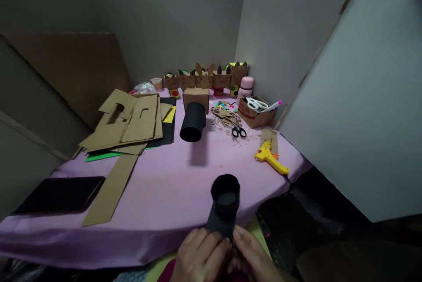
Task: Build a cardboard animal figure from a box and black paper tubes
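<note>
Both of my hands hold a black paper tube (224, 205) at the near edge of the pink-covered table (171, 185). My left hand (199, 256) wraps its lower left side with curled fingers. My right hand (252, 255) closes on its lower right side. The tube's open mouth points up and away from me. A second black tube (193, 122) lies on its side farther back at mid-table.
Cut cardboard sheets (130, 121) lie on coloured paper at the left, with a cardboard strip (112, 187) and a dark tablet (61, 194) nearer. A yellow glue gun (270, 157), black scissors (238, 131), a supply box (256, 113) and cardboard figures (207, 79) stand at right and back.
</note>
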Tool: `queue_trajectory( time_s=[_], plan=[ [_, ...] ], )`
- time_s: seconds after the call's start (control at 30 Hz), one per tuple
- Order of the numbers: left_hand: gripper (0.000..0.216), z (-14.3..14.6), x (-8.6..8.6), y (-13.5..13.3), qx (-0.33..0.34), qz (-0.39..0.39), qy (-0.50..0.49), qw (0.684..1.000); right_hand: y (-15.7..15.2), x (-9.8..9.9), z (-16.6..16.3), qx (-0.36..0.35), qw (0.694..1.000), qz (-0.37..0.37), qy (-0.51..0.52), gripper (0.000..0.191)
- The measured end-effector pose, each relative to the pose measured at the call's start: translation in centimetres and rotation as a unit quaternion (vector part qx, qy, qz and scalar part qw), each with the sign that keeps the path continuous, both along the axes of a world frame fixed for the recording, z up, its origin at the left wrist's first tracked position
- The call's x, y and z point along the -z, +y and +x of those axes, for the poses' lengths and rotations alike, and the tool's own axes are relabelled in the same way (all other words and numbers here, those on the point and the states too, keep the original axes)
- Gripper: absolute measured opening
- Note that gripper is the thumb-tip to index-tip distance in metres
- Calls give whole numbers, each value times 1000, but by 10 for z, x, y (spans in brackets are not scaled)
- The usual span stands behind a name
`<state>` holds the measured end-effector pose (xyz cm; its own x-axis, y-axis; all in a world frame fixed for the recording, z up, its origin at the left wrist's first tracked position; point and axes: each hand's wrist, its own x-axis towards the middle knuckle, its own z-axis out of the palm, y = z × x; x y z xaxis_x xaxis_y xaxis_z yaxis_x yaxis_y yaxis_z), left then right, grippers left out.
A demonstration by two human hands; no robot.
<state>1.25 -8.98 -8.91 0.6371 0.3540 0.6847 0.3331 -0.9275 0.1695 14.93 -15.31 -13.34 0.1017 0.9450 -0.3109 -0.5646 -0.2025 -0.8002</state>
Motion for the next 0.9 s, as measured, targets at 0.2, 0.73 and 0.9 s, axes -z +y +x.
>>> queue_trajectory(
  time_s=[0.2, 0.73, 0.9],
  plan=[
    [19, -10, 2, -4, 46, -60, -7, 997, 12, -2, -4, 24, 998, 51, 39, 35],
    [27, 9, 12, 2, 43, -835, -315, 448, -8, -5, 8, -70, 992, 23, 102, 29],
    [22, 8, 0, -1, 40, -832, -332, 442, -9, 1, 13, -93, 994, 4, 63, 33]
  ],
)
